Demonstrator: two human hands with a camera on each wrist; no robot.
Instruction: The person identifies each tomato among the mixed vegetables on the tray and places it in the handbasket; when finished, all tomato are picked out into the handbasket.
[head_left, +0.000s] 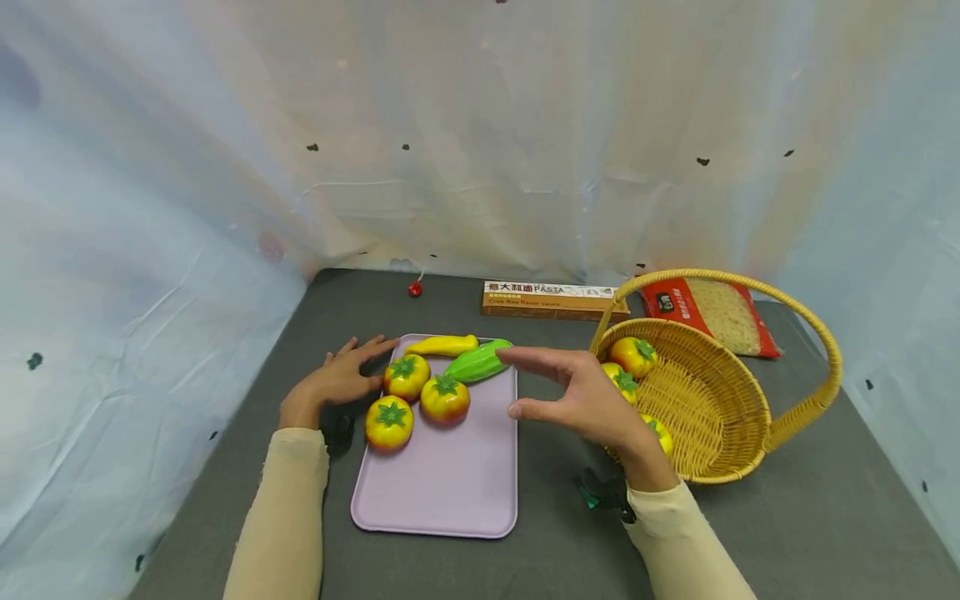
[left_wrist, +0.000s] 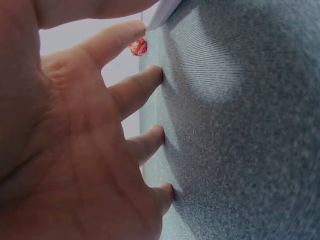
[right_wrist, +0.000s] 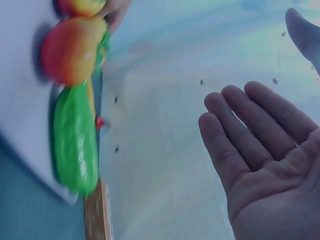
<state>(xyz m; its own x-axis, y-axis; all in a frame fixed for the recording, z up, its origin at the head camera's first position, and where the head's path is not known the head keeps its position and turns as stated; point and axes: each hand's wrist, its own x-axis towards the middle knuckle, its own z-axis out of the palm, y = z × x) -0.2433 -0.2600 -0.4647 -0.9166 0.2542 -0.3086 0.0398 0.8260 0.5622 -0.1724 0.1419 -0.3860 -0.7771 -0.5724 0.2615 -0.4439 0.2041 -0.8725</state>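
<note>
Presently, tray (head_left: 457, 496): it lies on the tabletop (head_left: 551, 542) between your hands, carrying three round fruits (head_left: 445, 401), a yellow pepper (head_left: 441, 345) and a green cucumber (head_left: 477, 362); its near part is bare.
Left hand (head_left: 337, 380): spread, holding nothing, fingertips down at the tabletop beside the tray's far left corner. Your thumb is close to one fruit; whether it touches, I cannot tell.
Right hand (head_left: 588, 397): thumb and straight fingers well parted, nothing in it, fingertips beside the cucumber's far end.
Basket (head_left: 701, 392): on your right, with three more fruits (head_left: 633, 357) showing along its left side.
Pasta box (head_left: 555, 302): beyond the tray, out of your working area.
Work at the tray: probably you are between grasps, either reaching in or just letting go; one moment can't settle which.
Cucumber or fruit next: if you mean to grasp, bring the right hand inward and down, then close it gently; the smooth round sides could roll, so cup them rather than pinch.
</note>
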